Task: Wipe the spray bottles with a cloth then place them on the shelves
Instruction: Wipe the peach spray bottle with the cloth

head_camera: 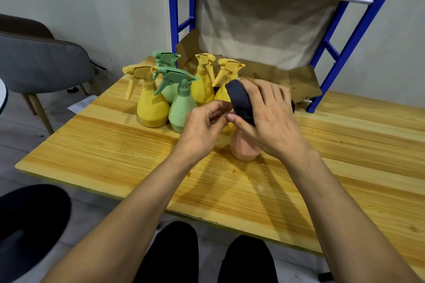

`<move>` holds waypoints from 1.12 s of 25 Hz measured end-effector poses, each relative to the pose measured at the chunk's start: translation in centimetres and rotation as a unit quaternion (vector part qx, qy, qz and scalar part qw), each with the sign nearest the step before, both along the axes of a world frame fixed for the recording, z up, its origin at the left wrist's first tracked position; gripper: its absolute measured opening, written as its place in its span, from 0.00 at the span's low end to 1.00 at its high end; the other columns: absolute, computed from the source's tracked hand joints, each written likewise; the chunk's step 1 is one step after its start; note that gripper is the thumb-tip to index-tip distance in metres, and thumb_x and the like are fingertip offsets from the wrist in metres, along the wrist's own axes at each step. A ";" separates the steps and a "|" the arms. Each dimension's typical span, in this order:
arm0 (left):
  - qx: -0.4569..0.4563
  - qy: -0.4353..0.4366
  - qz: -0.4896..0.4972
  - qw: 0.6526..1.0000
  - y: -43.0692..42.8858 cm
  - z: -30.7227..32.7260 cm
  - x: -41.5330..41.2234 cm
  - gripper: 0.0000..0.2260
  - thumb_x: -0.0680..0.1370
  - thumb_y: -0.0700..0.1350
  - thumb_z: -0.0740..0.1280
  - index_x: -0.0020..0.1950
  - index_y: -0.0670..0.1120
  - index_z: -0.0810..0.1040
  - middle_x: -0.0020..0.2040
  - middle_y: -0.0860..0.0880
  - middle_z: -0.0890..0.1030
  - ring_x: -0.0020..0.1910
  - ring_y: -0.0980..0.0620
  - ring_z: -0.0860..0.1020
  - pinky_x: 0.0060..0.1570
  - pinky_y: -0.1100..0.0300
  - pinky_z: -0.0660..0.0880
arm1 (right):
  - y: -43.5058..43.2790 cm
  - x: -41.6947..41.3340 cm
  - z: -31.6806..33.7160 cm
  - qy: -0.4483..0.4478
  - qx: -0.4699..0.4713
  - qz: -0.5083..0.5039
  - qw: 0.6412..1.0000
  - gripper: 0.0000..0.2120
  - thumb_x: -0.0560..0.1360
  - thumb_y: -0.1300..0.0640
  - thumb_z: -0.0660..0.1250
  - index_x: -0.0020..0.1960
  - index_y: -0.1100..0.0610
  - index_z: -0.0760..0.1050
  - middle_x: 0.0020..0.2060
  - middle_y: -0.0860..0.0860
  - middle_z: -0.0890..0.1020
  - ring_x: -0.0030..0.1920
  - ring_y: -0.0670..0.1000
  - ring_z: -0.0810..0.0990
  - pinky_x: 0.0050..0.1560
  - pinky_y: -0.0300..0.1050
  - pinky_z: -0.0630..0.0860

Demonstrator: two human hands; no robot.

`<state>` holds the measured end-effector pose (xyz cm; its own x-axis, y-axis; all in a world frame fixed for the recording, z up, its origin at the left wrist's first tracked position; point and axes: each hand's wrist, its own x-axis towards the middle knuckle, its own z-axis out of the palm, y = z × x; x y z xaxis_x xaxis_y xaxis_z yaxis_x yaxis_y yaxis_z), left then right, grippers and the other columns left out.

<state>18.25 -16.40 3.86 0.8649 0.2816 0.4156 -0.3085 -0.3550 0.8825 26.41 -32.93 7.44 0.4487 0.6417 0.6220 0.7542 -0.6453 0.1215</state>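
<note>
Pink spray bottle (245, 148) stands on the wooden table (115, 156), its base just below the right hand (273, 119), which clamps a dark cloth (240, 101) over the bottle's hidden top. The left hand (202, 128) curls its fingers just left of that grip; whether they pinch anything cannot be told. Beyond the grip stand yellow spray bottles (153, 108) and green spray bottles (182, 108), before a blue shelf rack (358, 30).

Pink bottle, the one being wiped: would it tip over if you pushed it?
Probably not easily: the pink bottle stands on a wide bottom on the table. It looks like plastic, so it is likely light and hard to break. A push up high, where the right hand holds the cloth, might rock it.
</note>
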 end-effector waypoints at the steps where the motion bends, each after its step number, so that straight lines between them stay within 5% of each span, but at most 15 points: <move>1: -0.001 0.003 -0.007 1.000 0.0 0.0 -0.2 0.09 0.81 0.38 0.71 0.57 0.51 0.82 0.49 0.58 0.86 0.52 0.59 0.85 0.56 0.61 0.81 | -0.1 0.1 0.0 0.013 0.001 0.017 1.000 0.32 0.81 0.35 0.58 0.76 0.54 0.63 0.63 0.55 0.73 0.59 0.56 0.73 0.60 0.53 0.68; 8: -0.022 0.011 -0.049 0.999 0.2 0.3 -0.3 0.11 0.82 0.39 0.69 0.64 0.40 0.83 0.50 0.49 0.87 0.48 0.56 0.85 0.53 0.61 0.80 | 0.0 0.9 0.6 0.024 0.053 0.049 0.997 0.22 0.80 0.38 0.61 0.56 0.57 0.73 0.44 0.53 0.76 0.43 0.53 0.74 0.43 0.40 0.60; 13: -0.031 0.007 -0.031 0.999 -0.2 -0.1 -0.2 0.11 0.82 0.37 0.68 0.63 0.41 0.83 0.52 0.47 0.87 0.48 0.54 0.86 0.54 0.60 0.82 | 0.3 0.6 1.1 0.070 0.112 0.044 0.990 0.23 0.82 0.37 0.55 0.49 0.57 0.73 0.38 0.50 0.76 0.37 0.54 0.75 0.37 0.45 0.65; 17: -0.035 0.010 -0.031 0.999 -0.2 -0.2 -0.2 0.09 0.82 0.39 0.70 0.61 0.46 0.84 0.52 0.49 0.87 0.50 0.51 0.86 0.55 0.58 0.82 | 0.0 0.4 1.2 0.218 0.304 0.050 0.926 0.19 0.82 0.35 0.54 0.50 0.47 0.74 0.36 0.40 0.76 0.36 0.42 0.76 0.35 0.41 0.69; 22: -0.024 0.015 -0.017 0.999 -0.3 -0.4 0.0 0.10 0.82 0.39 0.69 0.62 0.47 0.83 0.53 0.51 0.87 0.51 0.53 0.86 0.56 0.55 0.83 | -0.8 0.4 0.7 0.183 0.170 0.094 0.964 0.11 0.81 0.36 0.60 0.46 0.42 0.69 0.37 0.39 0.73 0.39 0.41 0.73 0.37 0.37 0.65; 28: -0.012 0.009 -0.013 1.000 -0.5 0.1 -0.3 0.09 0.82 0.42 0.70 0.60 0.54 0.84 0.50 0.54 0.88 0.50 0.56 0.86 0.56 0.54 0.83 | 0.3 0.0 0.1 0.168 0.295 0.023 0.940 0.19 0.83 0.38 0.53 0.40 0.47 0.71 0.33 0.45 0.75 0.34 0.48 0.74 0.37 0.43 0.65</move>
<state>17.99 -16.90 3.95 0.8792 0.2683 0.3938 -0.3019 -0.3257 0.8960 26.38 -32.65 7.58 0.6639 0.2531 0.7037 0.7149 -0.4911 -0.4978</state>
